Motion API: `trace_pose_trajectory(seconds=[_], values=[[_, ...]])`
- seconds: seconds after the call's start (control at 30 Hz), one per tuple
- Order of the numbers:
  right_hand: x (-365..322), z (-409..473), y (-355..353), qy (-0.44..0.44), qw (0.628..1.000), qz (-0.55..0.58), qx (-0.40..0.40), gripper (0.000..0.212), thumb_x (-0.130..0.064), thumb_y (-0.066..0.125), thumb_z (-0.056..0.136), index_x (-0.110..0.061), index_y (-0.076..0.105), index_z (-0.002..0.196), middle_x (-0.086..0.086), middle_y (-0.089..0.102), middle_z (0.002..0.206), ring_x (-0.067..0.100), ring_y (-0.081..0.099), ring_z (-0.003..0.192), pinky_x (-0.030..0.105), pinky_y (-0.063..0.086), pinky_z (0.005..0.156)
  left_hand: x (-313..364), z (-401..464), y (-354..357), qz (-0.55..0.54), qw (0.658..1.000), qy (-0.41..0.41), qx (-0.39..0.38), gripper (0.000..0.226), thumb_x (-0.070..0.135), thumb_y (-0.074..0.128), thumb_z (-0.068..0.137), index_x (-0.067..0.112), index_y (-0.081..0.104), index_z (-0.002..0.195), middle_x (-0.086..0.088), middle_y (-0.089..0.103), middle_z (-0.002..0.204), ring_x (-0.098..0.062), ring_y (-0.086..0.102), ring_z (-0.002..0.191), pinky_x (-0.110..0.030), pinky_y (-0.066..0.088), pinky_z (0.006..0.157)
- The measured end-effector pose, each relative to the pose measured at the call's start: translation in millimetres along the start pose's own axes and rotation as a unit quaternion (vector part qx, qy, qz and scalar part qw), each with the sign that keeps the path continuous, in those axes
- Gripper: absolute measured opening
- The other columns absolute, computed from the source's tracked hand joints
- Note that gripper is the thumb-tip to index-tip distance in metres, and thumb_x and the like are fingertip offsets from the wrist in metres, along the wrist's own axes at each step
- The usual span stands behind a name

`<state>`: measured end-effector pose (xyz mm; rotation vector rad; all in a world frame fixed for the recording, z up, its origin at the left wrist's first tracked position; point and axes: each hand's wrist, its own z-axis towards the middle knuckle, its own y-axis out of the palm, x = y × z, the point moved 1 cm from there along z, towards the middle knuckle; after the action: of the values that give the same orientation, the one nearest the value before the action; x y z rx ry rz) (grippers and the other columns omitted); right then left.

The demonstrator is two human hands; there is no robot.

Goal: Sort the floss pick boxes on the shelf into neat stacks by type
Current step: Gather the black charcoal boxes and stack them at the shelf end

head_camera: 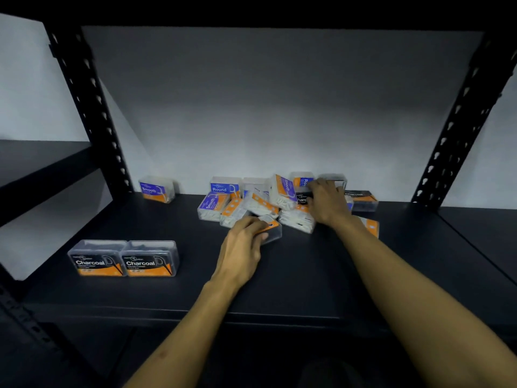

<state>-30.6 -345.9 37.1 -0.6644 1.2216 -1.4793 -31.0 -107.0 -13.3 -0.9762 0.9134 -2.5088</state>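
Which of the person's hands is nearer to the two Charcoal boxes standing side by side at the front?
The left. The left hand rests on a box at the pile's near edge, right of the Charcoal pair. The right hand reaches deeper into the pile, farther away.

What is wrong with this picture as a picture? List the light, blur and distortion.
Head view: dim overall, the back wall lit brightest low down and fading to grey above; the dark shelf swallows detail. Wide-angle bend leans the posts outward. The right hand and the pile of boxes are smeared; the Charcoal boxes read sharply.
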Motion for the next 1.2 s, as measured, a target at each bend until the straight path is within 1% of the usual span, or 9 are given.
trace_pose_trajectory(seconds=[0.27,0.47,0.6,0.73,0.8,0.87,1.0,1.1,1.2], values=[[4.5,15.8,9.0,-0.015,0.999,-0.036,-0.009,0.051,-0.026,0.065,0.088,-0.013,0.045,0.133,0.015,0.045,0.134,0.034,0.038,0.127,0.047,0.028,0.105,-0.3,2.4,-2.9,-0.060,0.997,0.003,0.045,0.020,0.012,0.054,0.099,0.014,0.071,0.109,0.003,0.066,0.109,-0.009,0.060,0.101,-0.014,0.043,0.088],[9.9,0.2,-26.9,-0.003,0.988,0.125,0.087,0.032,-0.018,0.064,0.090,-0.013,0.051,0.119,0.010,0.059,0.122,0.031,0.049,0.115,0.037,0.026,0.093,0.4,2.4,-9.2,-0.132,0.986,-0.066,0.072,0.019,0.021,0.045,0.104,0.019,0.064,0.099,0.007,0.066,0.092,-0.004,0.059,0.083,-0.005,0.039,0.070],[14.1,-28.1,-54.9,0.013,0.974,0.204,0.098,0.033,-0.022,0.069,0.090,-0.014,0.055,0.119,0.009,0.062,0.118,0.028,0.056,0.111,0.042,0.043,0.097,-2.1,3.5,-11.6,-0.159,0.976,-0.126,0.083,0.024,0.026,0.042,0.104,0.019,0.064,0.097,0.006,0.069,0.091,-0.001,0.059,0.077,-0.005,0.039,0.064],[11.1,-74.3,-63.9,0.009,0.950,0.302,0.080,0.031,-0.017,0.071,0.089,-0.013,0.058,0.117,-0.003,0.061,0.104,0.015,0.060,0.097,0.024,0.049,0.083,0.4,0.6,-16.4,-0.225,0.955,-0.180,0.072,0.027,0.034,0.044,0.104,0.021,0.067,0.104,0.010,0.070,0.099,0.002,0.062,0.088,-0.007,0.041,0.067],[7.2,-98.8,-63.7,0.007,0.949,0.304,0.079,0.028,-0.017,0.073,0.088,-0.016,0.059,0.112,-0.013,0.060,0.096,0.006,0.059,0.091,0.010,0.044,0.079,1.8,-1.0,-18.5,-0.253,0.945,-0.200,0.062,0.028,0.038,0.045,0.103,0.023,0.068,0.103,0.012,0.070,0.097,0.004,0.063,0.088,-0.005,0.042,0.064],[5.2,-118.8,-57.7,0.003,0.948,0.311,0.072,0.028,-0.019,0.074,0.087,-0.018,0.060,0.111,-0.012,0.062,0.100,0.004,0.059,0.094,0.014,0.044,0.082,1.7,-2.3,-20.1,-0.290,0.931,-0.218,0.045,0.027,0.044,0.050,0.100,0.024,0.069,0.100,0.012,0.071,0.092,0.004,0.065,0.085,-0.004,0.042,0.063],[-1.1,-144.7,-36.4,0.004,0.947,0.320,0.026,0.036,-0.019,0.074,0.087,-0.016,0.062,0.120,-0.003,0.063,0.116,0.008,0.058,0.106,0.019,0.045,0.093,-4.8,-2.5,-17.5,-0.315,0.926,-0.208,0.021,0.010,0.034,0.067,0.090,0.027,0.074,0.091,0.012,0.074,0.093,-0.004,0.068,0.090,-0.020,0.051,0.077],[-8.7,-149.9,-25.1,0.002,0.946,0.323,0.011,0.039,-0.017,0.073,0.088,-0.016,0.060,0.125,-0.001,0.060,0.124,0.011,0.056,0.115,0.023,0.042,0.101,-8.9,-3.6,-16.7,-0.351,0.914,-0.202,0.011,0.010,0.024,0.066,0.090,0.025,0.077,0.090,0.007,0.076,0.092,-0.011,0.070,0.091,-0.027,0.053,0.079],[-13.1,-150.1,-17.7,0.007,0.946,0.324,0.020,0.040,-0.016,0.072,0.089,-0.016,0.061,0.127,0.000,0.053,0.127,0.014,0.051,0.121,0.028,0.039,0.107,-12.0,-4.9,-16.9,-0.360,0.911,-0.201,0.000,0.012,0.027,0.066,0.091,0.026,0.078,0.092,0.005,0.077,0.093,-0.014,0.071,0.092,-0.037,0.056,0.086]])
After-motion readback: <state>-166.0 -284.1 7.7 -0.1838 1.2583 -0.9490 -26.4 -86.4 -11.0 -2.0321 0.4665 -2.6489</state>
